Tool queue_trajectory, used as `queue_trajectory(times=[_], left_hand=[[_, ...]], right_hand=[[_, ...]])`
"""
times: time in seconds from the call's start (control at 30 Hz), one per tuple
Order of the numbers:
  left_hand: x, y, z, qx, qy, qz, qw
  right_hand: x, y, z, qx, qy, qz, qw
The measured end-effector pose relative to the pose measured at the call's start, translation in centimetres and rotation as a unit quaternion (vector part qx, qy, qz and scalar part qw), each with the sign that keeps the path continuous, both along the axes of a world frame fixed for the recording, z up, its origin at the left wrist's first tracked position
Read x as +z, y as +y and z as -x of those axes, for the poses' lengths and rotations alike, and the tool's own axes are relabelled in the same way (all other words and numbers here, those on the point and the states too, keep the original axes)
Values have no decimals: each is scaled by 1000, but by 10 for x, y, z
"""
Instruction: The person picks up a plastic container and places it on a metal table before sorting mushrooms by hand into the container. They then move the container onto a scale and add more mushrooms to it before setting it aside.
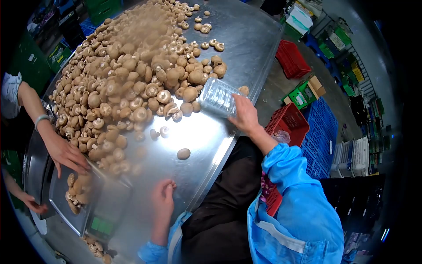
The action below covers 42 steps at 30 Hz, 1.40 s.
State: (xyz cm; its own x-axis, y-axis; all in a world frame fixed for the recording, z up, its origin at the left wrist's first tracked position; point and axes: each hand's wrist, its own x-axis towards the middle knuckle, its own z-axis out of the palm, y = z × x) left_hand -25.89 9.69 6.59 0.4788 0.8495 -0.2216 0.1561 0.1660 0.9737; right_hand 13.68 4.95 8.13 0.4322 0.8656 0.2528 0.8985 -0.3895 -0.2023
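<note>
My right hand (244,113) grips the near end of a clear plastic tray (218,97) at the table's right edge, beside the mushroom pile. No mushrooms show inside the tray. My left hand (164,198) is over the near part of the metal table (206,143), its fingers curled together; whether anything small is between them is hidden. A large heap of brown mushrooms (127,70) covers the table's far and left parts. One loose mushroom (183,153) lies between my hands, closer to the left one.
At the left, a co-worker's hand (66,152) reaches over a metal pan (59,193) holding mushrooms; another hand (34,205) is below. Right of the table stand red crates (292,59), a green box (301,94) and blue pallets (320,132).
</note>
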Motion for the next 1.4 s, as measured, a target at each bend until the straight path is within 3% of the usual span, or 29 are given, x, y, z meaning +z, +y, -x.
queue_trajectory(times=[0.2, 0.33, 0.37, 0.43, 0.47, 0.5, 0.57, 0.6, 0.7, 0.73, 0.87, 0.97, 1.03, 1.2, 1.23, 1.27, 1.37, 1.4], left_hand=[[2, 3, 13, 42, -2, 15, 999], [5, 10, 13, 44, -3, 16, 999], [9, 12, 10, 46, -5, 10, 999], [25, 16, -2, 8, -19, -24, 999], [29, 18, -5, -17, -30, -43, 998], [28, 18, -2, -37, -43, 38, 998], [21, 20, 2, -77, -76, 199, 974], [8, 20, 10, -81, -72, 220, 969], [-8, 6, 21, -23, -78, 317, 945], [-16, 0, 23, 2, -85, 357, 930], [-34, -13, 15, 57, -131, 466, 873], [-36, -4, 5, 81, -158, 474, 862], [-36, 16, -8, 117, -171, 460, 864], [-56, 108, -45, 193, -175, 381, 887], [-62, 131, -53, 192, -153, 324, 914], [-66, 152, -60, 190, -129, 266, 936], [-63, 211, -81, 247, -128, 250, 927], [-60, 220, -85, 246, -126, 246, 929]], right_hand=[[17, -12, 26, 57, -36, -93, 993], [45, -10, 45, 42, 27, -178, 983], [55, -9, 56, 54, 171, -164, 970], [61, -5, 89, 79, 452, -118, 881], [56, -4, 100, 106, 526, -47, 843], [52, -4, 112, 131, 591, 25, 795], [44, -3, 133, 126, 627, 123, 759], [34, -5, 136, 105, 658, 142, 732], [14, -17, 140, 43, 608, 159, 777], [-2, -24, 137, 60, 458, 202, 864], [-15, -37, 147, 71, 432, 207, 875], [-3, -22, 152, -19, 535, 241, 809], [-5, -4, 154, -65, 603, 176, 775], [-60, 90, 145, -87, 630, 19, 771], [-68, 116, 144, -104, 621, -1, 777], [-73, 142, 146, -106, 582, -27, 806], [-89, 213, 145, -85, 516, -146, 840], [-113, 225, 145, -73, 379, -194, 902]])
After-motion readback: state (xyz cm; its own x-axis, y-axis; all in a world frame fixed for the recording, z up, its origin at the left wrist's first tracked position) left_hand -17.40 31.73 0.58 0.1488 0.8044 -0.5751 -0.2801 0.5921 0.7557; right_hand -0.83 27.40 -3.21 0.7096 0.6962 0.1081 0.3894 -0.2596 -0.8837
